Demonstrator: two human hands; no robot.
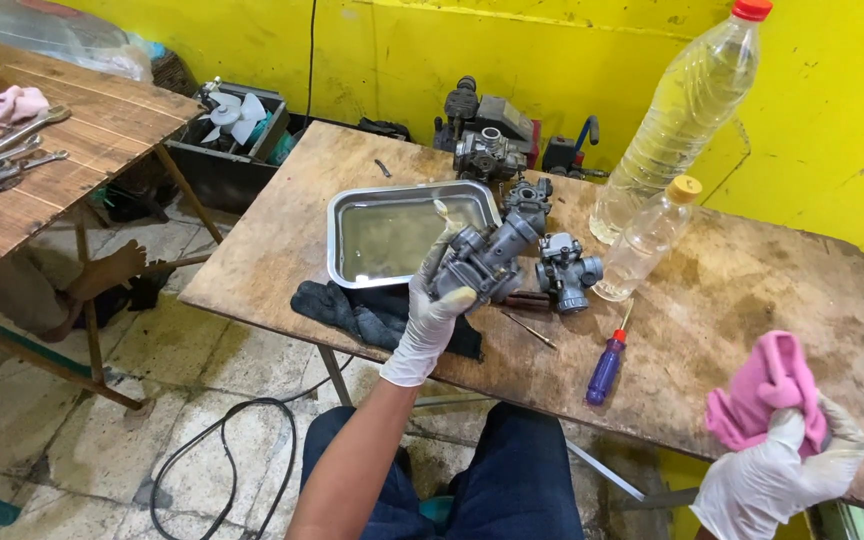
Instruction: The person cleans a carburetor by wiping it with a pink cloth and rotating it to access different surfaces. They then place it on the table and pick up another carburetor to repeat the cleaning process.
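Carburetor (487, 258), a grey cast-metal body, was held up in the middle of the frame by the left hand (434, 305), whose gloved fingers were wrapped around its lower end, above the front edge of the wooden surface (752, 290). It looked heavy for its size and quite rigid, probably slick with oil or cleaning fluid, with small projecting fittings that could bend or snap; the thick central body seemed the safest place to grip, rather than the thin levers and spigots. The right hand (777, 470), also gloved, sat at the lower right of the frame, closed around a bunched pink rag (767, 385).

Counted, three carburetors showed: the one in hand, a second carburetor (567, 272) just right of it on the surface, and a third carburetor (487, 155) toward the back edge. Two clear plastic bottles stood at the upper right, a tall bottle (687, 110) with a red cap and a short bottle (650, 238) with an orange cap. One shallow metal tray (352, 205) holding liquid lay behind the held part, one dark cloth (352, 310) lay under its front edge, and one blue-handled screwdriver (607, 365) rested near the front. A second table (82, 150) at the upper left carried several wrenches (2, 155) and another pink rag (14, 103).
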